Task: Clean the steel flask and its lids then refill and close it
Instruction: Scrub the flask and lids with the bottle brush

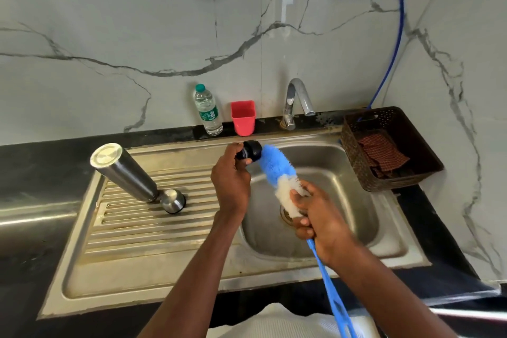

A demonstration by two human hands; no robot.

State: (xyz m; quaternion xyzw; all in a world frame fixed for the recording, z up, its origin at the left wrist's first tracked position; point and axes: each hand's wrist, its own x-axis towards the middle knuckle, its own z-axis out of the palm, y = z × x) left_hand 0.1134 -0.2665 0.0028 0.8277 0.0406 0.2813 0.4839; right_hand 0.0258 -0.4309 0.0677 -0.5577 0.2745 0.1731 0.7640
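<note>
Head view: left hand [230,181] fingers curled round black ribbed plastic lid [249,150], frame centre, over sink [384,241]. Right hand [318,217] fingers wrapped round bottle brush [279,170], fluffy blue-white bristles touching lid. Left of centre: smooth cylindrical steel flask [123,173], inverted, tilted on ridged drainboard [137,228], domed steel cap [174,200] beside.

Both forearms [192,269] are bare, with no sleeves showing. A white ribbed top [288,324] covers the body at the lower edge.
</note>
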